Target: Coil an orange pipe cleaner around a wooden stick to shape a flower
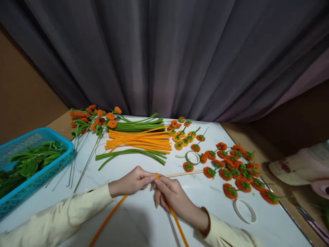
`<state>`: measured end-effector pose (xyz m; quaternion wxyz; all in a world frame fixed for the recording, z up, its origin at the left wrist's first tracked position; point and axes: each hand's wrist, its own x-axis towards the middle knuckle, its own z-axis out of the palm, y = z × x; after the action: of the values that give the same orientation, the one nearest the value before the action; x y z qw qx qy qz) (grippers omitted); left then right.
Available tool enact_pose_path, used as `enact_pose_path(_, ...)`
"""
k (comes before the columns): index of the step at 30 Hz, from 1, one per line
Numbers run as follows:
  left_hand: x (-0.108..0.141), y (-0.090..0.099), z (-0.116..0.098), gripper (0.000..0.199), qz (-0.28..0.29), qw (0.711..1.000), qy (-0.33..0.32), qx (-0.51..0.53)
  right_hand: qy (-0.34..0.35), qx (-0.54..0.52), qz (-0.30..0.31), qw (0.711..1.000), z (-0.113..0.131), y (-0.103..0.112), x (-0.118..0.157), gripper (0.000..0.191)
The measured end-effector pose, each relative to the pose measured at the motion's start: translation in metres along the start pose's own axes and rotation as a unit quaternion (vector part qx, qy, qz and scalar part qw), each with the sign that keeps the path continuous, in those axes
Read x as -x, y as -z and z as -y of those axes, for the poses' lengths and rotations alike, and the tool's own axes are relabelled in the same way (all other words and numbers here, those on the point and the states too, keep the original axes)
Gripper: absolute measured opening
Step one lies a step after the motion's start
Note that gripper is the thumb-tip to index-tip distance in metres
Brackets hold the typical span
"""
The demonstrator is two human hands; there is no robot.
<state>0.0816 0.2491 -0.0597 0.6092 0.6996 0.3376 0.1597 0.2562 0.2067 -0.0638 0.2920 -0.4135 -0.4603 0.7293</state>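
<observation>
An orange pipe cleaner [177,226] is pinched at its middle between my two hands, and its two ends hang down toward the table's near edge. My left hand [131,181] is closed on it, thumb and fingers meeting the other hand's fingertips. Held beside it, my right hand [176,197] pinches the same pipe cleaner, its lower fingers curled beneath. A thin wooden stick [189,173] extends rightward from behind the fingertips; whether a hand grips it is hidden. Just beyond my hands lie green pipe cleaners [131,153] and a pile of yellow-orange pipe cleaners [138,140].
Orange persimmon-like pieces with green tops [230,173] spread across the right side. Near them are a green tape roll [192,157] and a white ring [245,211]. A blue basket [55,161] of green leaves stands left; stemmed orange flowers [111,124] lie behind it.
</observation>
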Motion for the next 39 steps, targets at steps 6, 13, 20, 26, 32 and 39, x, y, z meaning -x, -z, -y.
enact_pose_path(6, 0.002, 0.002, 0.0, 0.04, 0.007, 0.996, -0.049, -0.074, -0.001, 0.023, 0.009, 1.0, 0.002, -0.001, 0.002, 0.035)
enact_pose_path(13, 0.008, 0.003, 0.0, 0.043, -0.023, 0.99, -0.072, -0.122, 0.012, 0.077, 0.013, 0.997, 0.003, -0.003, 0.003, 0.034)
enact_pose_path(20, 0.009, -0.004, 0.002, 0.031, -0.074, 0.963, -0.135, -0.219, 0.023, 0.071, 0.009, 0.997, -0.001, -0.002, 0.004, 0.031)
enact_pose_path(26, 0.012, -0.012, 0.007, 0.022, -0.172, 0.909, -0.21, -0.316, 0.024, 0.053, 0.019, 0.998, 0.0, 0.0, 0.007, 0.031)
enact_pose_path(32, 0.012, -0.013, 0.014, 0.021, -0.163, 0.834, -0.27, -0.452, 0.009, 0.052, 0.027, 0.998, 0.004, 0.001, 0.007, 0.032)
enact_pose_path(39, 0.016, -0.006, 0.008, 0.02, -0.081, 0.838, -0.235, -0.485, -0.008, 0.076, 0.043, 0.996, 0.005, 0.005, 0.006, 0.033)
